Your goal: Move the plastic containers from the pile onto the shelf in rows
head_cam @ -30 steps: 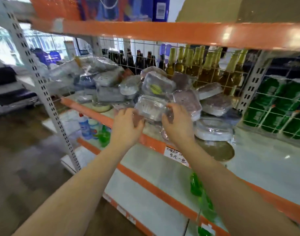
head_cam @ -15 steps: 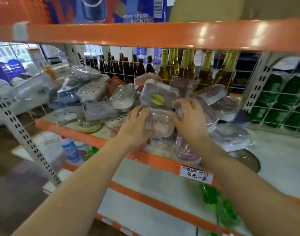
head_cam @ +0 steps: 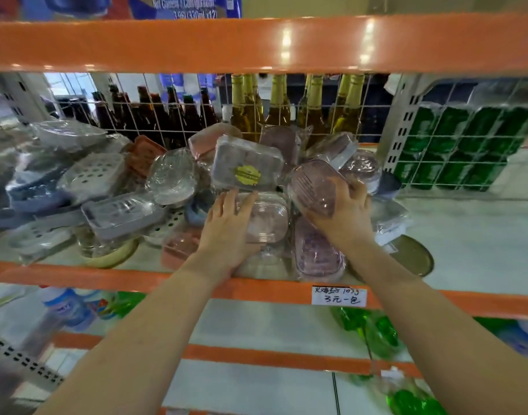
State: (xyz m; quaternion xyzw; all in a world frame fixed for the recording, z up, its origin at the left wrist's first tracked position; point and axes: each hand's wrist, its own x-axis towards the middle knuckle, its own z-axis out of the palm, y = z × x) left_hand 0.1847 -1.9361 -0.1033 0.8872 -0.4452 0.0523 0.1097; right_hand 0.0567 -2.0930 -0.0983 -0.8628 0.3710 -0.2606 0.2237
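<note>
- Risk: the pile [head_cam: 244, 187] of plastic containers is loose and leans many ways. The box with the yellow sticker [head_cam: 247, 167] sits directly above the left hand [head_cam: 226, 232], so pulling a lower box out would likely tip it forward, toward the orange shelf edge [head_cam: 107, 278] and off it.
- Risk: the wrapped boxes look slick, so a one-handed hold could slip during the carry.
- Left hand: it reaches up from below the pile, palm laid against the left side of a clear pinkish container [head_cam: 267, 218] low in the pile's front. Its fingers are straight, pressing, not curled round the box.
- Right hand: the right hand [head_cam: 345, 212] grips a rounded pink container [head_cam: 315, 187] at the pile's right side, fingers wrapped behind it, the box tilted with its top facing the camera.
- Where things are: the pile fills the left and middle of the shelf. Bare white shelf surface [head_cam: 472, 244] lies right of the pile, and no rows stand there yet.
</note>
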